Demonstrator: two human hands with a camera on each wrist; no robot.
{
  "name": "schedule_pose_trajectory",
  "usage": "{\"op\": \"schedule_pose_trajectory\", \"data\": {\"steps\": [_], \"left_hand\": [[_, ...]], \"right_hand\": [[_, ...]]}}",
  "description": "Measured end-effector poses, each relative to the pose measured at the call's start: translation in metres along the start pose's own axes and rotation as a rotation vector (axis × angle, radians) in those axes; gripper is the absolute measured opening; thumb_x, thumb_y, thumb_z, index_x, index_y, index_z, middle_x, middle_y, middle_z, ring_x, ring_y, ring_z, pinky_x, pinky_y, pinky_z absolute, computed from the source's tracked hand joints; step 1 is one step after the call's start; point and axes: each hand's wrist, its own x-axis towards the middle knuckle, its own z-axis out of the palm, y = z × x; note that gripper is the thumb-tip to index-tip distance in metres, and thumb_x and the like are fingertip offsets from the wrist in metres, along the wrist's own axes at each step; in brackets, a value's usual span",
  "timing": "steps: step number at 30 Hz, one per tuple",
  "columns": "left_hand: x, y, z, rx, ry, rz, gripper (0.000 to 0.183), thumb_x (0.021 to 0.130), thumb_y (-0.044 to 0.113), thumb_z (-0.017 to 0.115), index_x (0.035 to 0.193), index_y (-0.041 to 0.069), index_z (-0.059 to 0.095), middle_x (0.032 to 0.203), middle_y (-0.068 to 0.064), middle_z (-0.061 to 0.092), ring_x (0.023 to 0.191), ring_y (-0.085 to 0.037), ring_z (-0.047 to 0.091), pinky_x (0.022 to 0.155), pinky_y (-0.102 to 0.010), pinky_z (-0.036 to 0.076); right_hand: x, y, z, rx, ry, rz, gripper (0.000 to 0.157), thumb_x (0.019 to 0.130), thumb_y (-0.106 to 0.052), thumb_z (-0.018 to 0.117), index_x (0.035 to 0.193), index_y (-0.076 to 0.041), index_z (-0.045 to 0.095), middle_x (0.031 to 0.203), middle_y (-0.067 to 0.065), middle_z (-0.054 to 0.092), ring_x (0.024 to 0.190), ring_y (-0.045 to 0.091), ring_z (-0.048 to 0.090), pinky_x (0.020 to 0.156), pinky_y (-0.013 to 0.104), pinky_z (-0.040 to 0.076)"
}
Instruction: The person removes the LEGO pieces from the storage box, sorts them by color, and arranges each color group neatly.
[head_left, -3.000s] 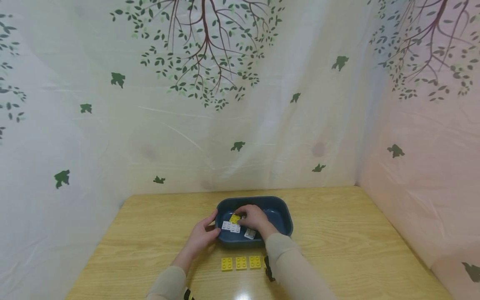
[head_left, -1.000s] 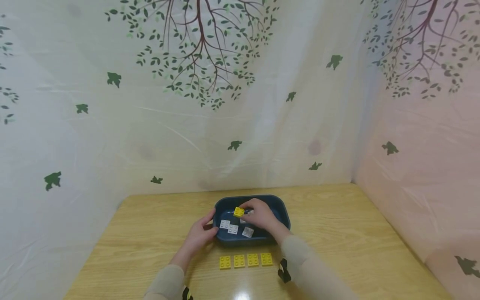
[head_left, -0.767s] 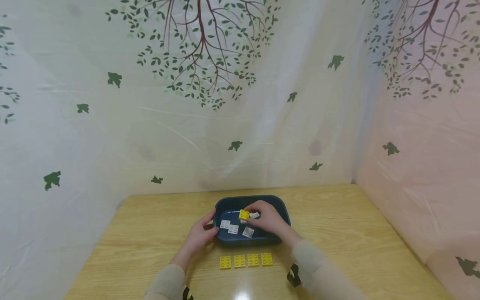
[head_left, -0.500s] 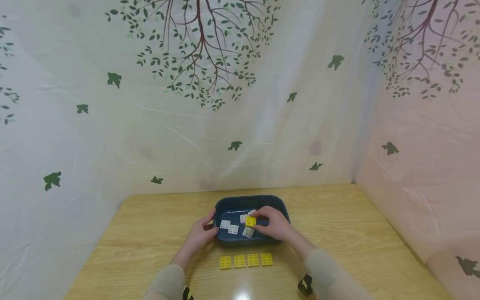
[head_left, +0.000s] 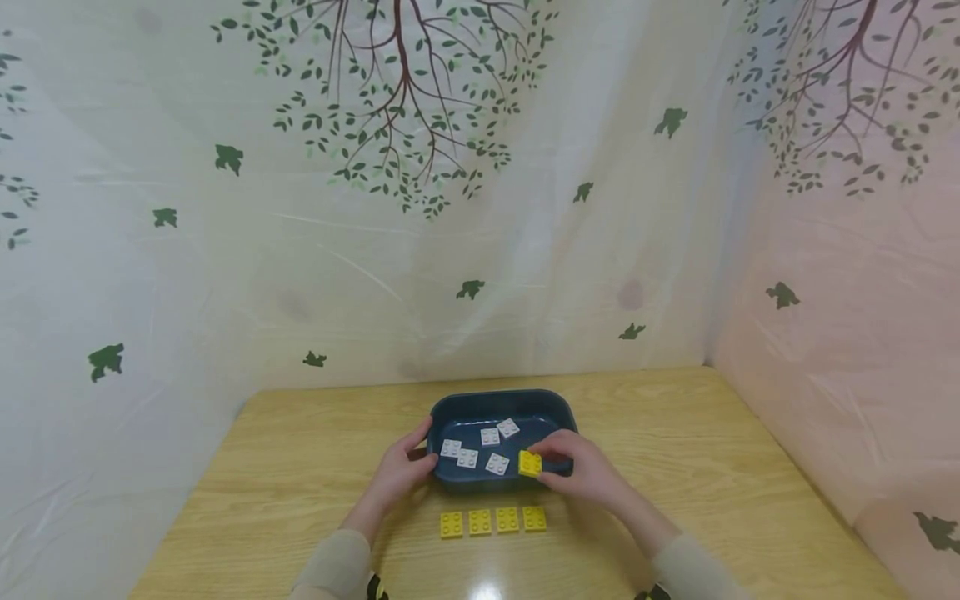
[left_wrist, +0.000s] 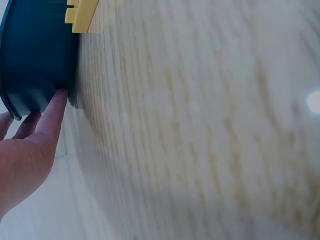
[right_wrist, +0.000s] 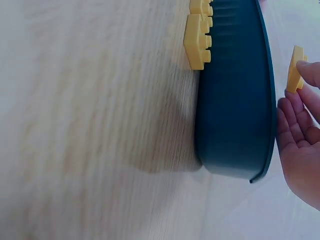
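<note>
My right hand [head_left: 581, 471] pinches a yellow toy brick [head_left: 530, 463] between thumb and fingertips, over the front right of the dark blue tray [head_left: 558, 408]. In the right wrist view the held brick [right_wrist: 296, 69] is above the tray's rim, studs facing away from the tabletop. My left hand [head_left: 401, 462] lies at the tray's left end, its straight thumb [left_wrist: 52, 117] against the outer wall and its fingers at the rim. Several white bricks [head_left: 497, 464] lie in the tray, studs up.
Several yellow bricks [head_left: 480, 522] stand in a row on the wooden table [head_left: 300, 483], just in front of the tray. A pale curtain [head_left: 360, 275] printed with trees and birds hangs behind the table, with a pinkish side panel [head_left: 847, 400] at the right.
My right hand has carried the yellow brick from among the white ones rightward and toward me, uncovering the white bricks behind. My left hand has stayed at the tray's left end.
</note>
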Motion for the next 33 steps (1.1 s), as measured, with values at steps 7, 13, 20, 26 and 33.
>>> {"op": "schedule_pose_trajectory", "data": {"steps": [7,13,20,26,33], "left_hand": [[0.0,0.0,0.001,0.002,-0.001,-0.006,0.064,0.094,0.005,0.061,0.153,0.013,0.039,0.155,-0.021,0.035,0.129,-0.042,0.049,0.098,-0.045,0.049],[0.0,0.001,0.001,0.005,0.002,0.001,0.064,0.094,0.005,0.061,0.153,0.012,0.038,0.155,-0.022,0.035,0.128,-0.042,0.049,0.098,-0.045,0.049],[0.002,0.0,0.001,0.01,0.013,0.002,0.064,0.093,0.005,0.061,0.153,0.013,0.039,0.154,-0.021,0.036,0.128,-0.042,0.05,0.1,-0.047,0.048],[0.003,0.0,0.0,0.017,0.006,0.004,0.064,0.093,0.005,0.061,0.153,0.013,0.039,0.154,-0.02,0.037,0.128,-0.042,0.05,0.1,-0.047,0.048],[0.004,-0.001,-0.002,0.021,-0.004,0.01,0.063,0.094,0.005,0.061,0.153,0.012,0.039,0.154,-0.021,0.036,0.129,-0.042,0.049,0.1,-0.047,0.048]], "right_hand": [[-0.019,0.004,-0.009,0.015,-0.023,-0.012,0.032,0.081,-0.015,0.08,0.112,-0.015,0.072,0.104,-0.008,0.065,0.09,0.013,0.06,0.082,0.032,0.055],[-0.032,0.011,-0.012,-0.008,-0.06,-0.064,0.031,0.081,-0.013,0.08,0.111,-0.017,0.073,0.106,-0.01,0.066,0.095,0.014,0.061,0.085,0.035,0.055],[-0.044,0.021,-0.01,-0.041,-0.108,-0.048,0.031,0.081,-0.015,0.08,0.111,-0.02,0.073,0.106,-0.013,0.065,0.098,0.009,0.06,0.09,0.04,0.053],[-0.051,0.032,-0.006,-0.046,-0.15,-0.033,0.032,0.081,-0.015,0.079,0.112,-0.02,0.073,0.112,-0.008,0.066,0.107,0.016,0.06,0.096,0.047,0.05],[-0.051,0.037,-0.002,-0.036,-0.153,-0.053,0.032,0.08,-0.016,0.08,0.112,-0.019,0.073,0.11,-0.006,0.067,0.105,0.019,0.061,0.094,0.047,0.051]]}}
